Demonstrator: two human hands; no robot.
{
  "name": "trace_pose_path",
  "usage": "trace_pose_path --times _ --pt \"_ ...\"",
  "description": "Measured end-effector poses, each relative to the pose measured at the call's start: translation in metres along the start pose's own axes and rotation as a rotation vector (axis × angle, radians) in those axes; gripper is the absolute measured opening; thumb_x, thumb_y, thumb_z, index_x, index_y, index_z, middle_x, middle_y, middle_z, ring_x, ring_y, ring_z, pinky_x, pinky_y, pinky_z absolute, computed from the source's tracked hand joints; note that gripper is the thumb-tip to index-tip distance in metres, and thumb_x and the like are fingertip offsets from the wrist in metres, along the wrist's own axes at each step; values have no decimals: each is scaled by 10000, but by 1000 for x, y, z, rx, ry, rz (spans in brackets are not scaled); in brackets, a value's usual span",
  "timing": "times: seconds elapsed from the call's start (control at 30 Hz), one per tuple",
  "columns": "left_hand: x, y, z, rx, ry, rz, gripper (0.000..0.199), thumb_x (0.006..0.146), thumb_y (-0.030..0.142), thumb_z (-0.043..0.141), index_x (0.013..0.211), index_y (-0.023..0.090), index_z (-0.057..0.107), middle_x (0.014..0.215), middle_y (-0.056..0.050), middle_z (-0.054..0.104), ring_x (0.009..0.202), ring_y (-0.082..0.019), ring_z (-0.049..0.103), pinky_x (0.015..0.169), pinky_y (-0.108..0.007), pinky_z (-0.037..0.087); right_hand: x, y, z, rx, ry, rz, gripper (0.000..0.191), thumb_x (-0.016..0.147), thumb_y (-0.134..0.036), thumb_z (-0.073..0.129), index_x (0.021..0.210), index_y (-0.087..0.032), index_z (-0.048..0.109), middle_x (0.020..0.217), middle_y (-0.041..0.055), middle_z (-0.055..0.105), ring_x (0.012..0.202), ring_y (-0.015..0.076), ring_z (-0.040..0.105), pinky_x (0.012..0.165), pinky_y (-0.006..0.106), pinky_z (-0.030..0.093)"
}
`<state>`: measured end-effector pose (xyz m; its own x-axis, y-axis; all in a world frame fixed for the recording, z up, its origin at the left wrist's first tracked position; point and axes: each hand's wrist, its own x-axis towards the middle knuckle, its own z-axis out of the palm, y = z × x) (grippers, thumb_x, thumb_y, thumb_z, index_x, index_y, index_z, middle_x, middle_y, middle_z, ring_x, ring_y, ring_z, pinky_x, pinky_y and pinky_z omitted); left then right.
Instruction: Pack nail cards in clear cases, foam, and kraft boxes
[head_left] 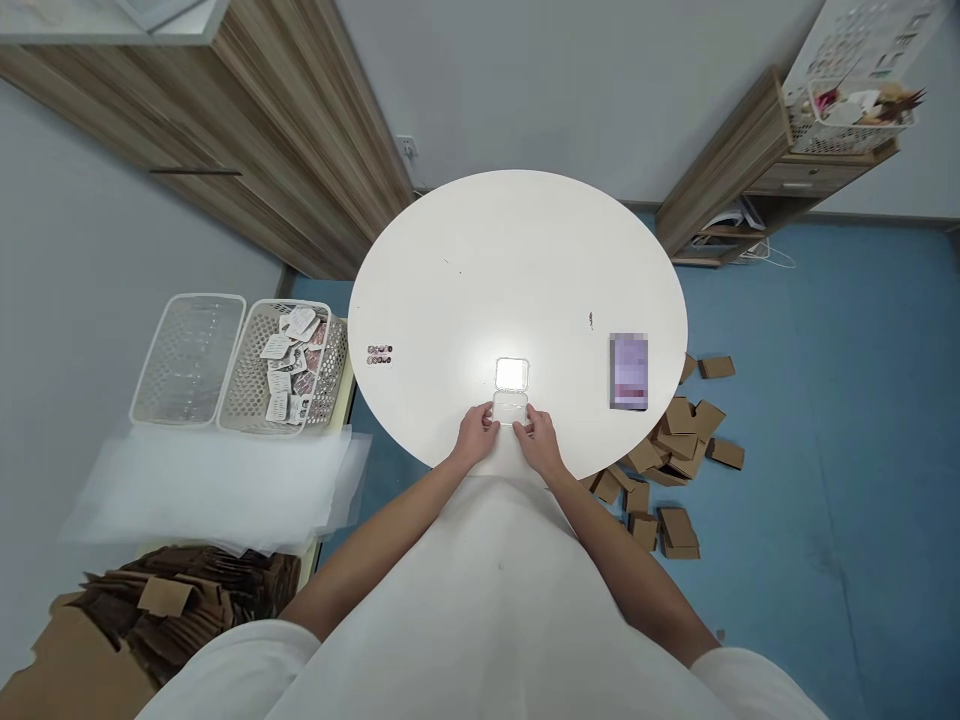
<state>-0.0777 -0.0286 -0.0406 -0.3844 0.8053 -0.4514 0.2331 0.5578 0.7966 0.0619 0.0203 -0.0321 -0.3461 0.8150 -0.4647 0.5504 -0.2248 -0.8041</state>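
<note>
A small clear plastic box [511, 408] lies on the white round table [517, 240] near its front edge, with its hinged lid [512, 374] raised or folded back on the far side. At the box's left side, my left hand [477, 436] grips the near left corner between thumb and fingers. My right hand [538, 440] holds the opposite side in the same way. Nothing shows clearly inside the box. To the left on the table is a small set of dark and pink round pieces [379, 355], too small to name.
A purple blurred rectangular item [628, 372] lies at the table's right. White baskets [255, 400], one holding carded packets, stand left beside translucent sheets [217, 485]. Flattened cardboard [165, 597] is stacked lower left. Small brown boxes [679, 440] litter the blue floor at right.
</note>
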Motion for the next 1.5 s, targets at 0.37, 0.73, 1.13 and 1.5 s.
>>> trace_pose_path --times 0.37,0.73,1.13,1.5 --pt "16 12 -7 -7 19 9 427 712 143 518 1137 180 502 1020 -79 499 865 -164 497 771 -314 436 20 -7 5 27 -2 -11 546 752 -288 450 1284 -242 340 1109 86 406 846 167 533 758 330 482" --pt "15 11 -6 -35 -21 10 455 722 117 487 1168 207 481 1012 -68 468 878 -149 487 799 -302 433 19 -3 5 22 19 -25 559 745 -283 457 1291 -249 338 1079 78 410 867 172 507 766 341 478" --pt "15 5 -4 -97 -45 13 473 728 140 505 1193 209 450 1043 -67 465 890 -141 485 800 -294 438 15 -4 4 -52 96 -30 618 726 -378 509 1296 -222 328 1069 89 406 816 174 486 698 342 482" --pt "31 -35 -136 98 219 106 390 744 205 508 1131 171 482 1002 -80 510 825 -159 506 699 -290 450 40 -92 81 -277 -47 -352 474 780 -287 464 1248 -275 393 1057 76 477 917 215 484 766 366 441"
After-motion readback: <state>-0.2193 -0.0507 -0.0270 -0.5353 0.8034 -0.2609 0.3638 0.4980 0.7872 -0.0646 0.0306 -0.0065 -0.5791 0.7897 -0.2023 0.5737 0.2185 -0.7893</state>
